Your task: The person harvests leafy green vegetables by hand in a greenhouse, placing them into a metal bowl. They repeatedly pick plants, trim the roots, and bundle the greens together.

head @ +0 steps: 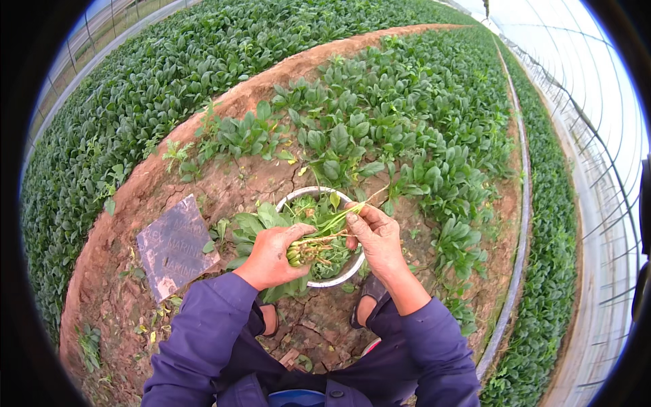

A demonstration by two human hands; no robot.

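Observation:
My left hand (277, 254) is closed around a bunch of spinach-like plants (305, 250), roots pointing right and broad leaves (259, 221) fanning out to the left. In my right hand (376, 234) a thin-stemmed plant (351, 212) is pinched between thumb and fingers, its pale root sticking out to the upper right. Both hands are above a round metal basin (335, 281) on the soil between my feet. Cut greens (338, 262) lie inside the basin; the hands and the bunch hide part of them.
Rows of leafy green plants (341, 137) grow ahead and to the right. A printed dark board (178, 249) lies on the cracked soil at left. A raised earth ridge (244, 96) curves past it. Along the right runs a pale hose (521, 229), with the greenhouse film wall (585, 56) beyond.

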